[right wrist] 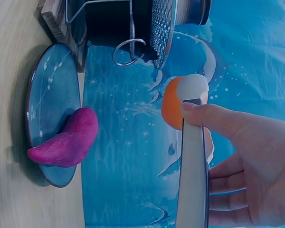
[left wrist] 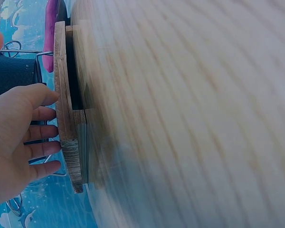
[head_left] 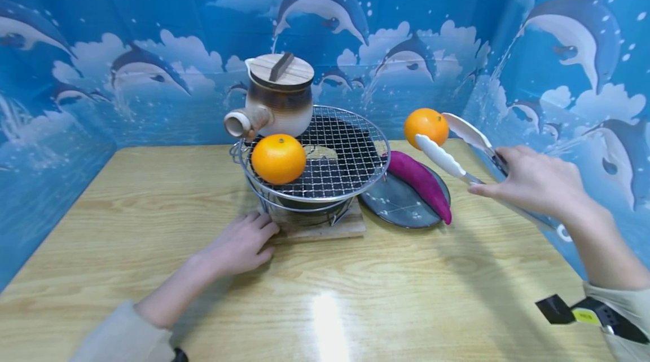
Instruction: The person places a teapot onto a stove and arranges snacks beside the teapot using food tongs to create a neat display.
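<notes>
Right hand [head_left: 533, 184] squeezing tongs [head_left: 457, 150] around an orange [head_left: 426, 127] held in the air above the plate [head_left: 401, 204] — likely to roll out if the squeeze slackens — left hand [head_left: 241, 243] resting on the surface [head_left: 325, 294], fingers [left wrist: 42, 135] straight against the wooden board [left wrist: 69, 142]

A: What sits mid-surface [head_left: 152, 210]?
B: A board [head_left: 325, 229], with a stove [head_left: 310, 207] on it and a grill [head_left: 335, 153] on top.
A: And on the grill?
B: A teapot [head_left: 276, 97] at the back left, an orange [head_left: 278, 158] before it at the front left.
A: To the right?
B: A plate [head_left: 396, 204] just beside the board, a sweet potato [head_left: 418, 181] lying on it. Above that, tongs [head_left: 452, 150] hold a second orange [head_left: 425, 125] in the air.
A: The hands?
B: Left hand [head_left: 238, 243] rests on the surface, touching the board's front-left edge. Right hand [head_left: 533, 184] is at the far right, on the tongs.
</notes>
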A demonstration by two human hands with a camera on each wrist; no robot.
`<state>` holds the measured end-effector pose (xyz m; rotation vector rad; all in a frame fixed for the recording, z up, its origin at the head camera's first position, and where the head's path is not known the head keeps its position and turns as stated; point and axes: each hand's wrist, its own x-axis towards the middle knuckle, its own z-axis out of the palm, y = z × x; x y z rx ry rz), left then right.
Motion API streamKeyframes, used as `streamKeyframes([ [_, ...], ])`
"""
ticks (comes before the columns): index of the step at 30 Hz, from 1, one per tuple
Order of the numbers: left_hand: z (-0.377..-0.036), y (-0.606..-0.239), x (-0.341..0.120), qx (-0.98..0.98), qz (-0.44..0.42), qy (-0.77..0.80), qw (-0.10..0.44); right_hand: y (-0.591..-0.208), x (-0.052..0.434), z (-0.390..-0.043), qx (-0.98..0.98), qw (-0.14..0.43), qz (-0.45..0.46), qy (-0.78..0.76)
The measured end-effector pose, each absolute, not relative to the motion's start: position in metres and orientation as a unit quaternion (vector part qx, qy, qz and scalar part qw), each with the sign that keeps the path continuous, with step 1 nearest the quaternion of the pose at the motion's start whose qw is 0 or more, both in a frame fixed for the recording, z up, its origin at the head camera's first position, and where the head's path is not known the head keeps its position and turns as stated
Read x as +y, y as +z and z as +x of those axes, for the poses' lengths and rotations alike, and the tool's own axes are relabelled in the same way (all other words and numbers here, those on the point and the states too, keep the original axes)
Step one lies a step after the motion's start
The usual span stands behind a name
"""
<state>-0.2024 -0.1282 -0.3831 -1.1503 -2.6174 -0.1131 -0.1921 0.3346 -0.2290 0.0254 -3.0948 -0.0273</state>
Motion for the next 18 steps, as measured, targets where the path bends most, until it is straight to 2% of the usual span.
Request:
streamKeyframes([
  [18, -0.202, -0.382, -0.128, -0.906, -0.397, -0.03, 0.142, -0.218, 0.314, -0.183, -0.998, 0.049, 0.044, -0.004],
])
